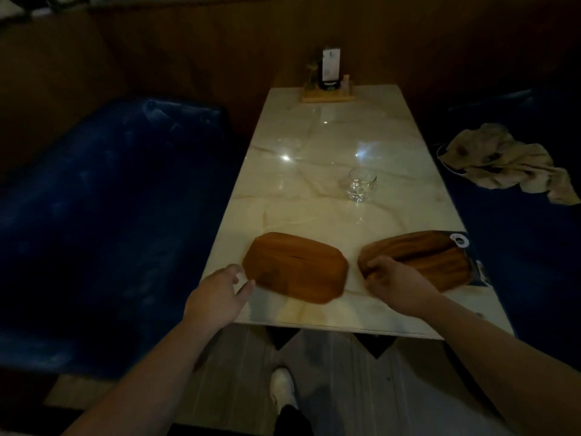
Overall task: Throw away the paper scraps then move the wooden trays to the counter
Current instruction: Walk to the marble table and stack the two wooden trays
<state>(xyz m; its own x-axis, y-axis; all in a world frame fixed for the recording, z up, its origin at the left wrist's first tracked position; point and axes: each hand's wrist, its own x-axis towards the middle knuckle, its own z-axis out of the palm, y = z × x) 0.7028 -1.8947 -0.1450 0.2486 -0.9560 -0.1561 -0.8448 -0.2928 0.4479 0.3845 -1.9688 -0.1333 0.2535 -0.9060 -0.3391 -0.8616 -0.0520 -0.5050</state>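
Two wooden trays lie near the front edge of a pale marble table (314, 146). The left tray (298, 265) is orange-brown and looks empty. My left hand (220, 294) is at its left end with the fingers spread and touching the rim, not closed on it. The right tray (421, 256) is darker and rests partly on a dark printed sheet (471, 256). My right hand (390, 281) lies over its near left corner with the fingers curled on the rim. No paper scraps show in either tray.
A clear drinking glass (360, 185) stands mid-table. A wooden stand with a menu card (328, 83) is at the far end. Blue upholstered benches (110, 215) flank the table; a crumpled beige cloth (503, 162) lies on the right one. My white shoe (283, 388) is below.
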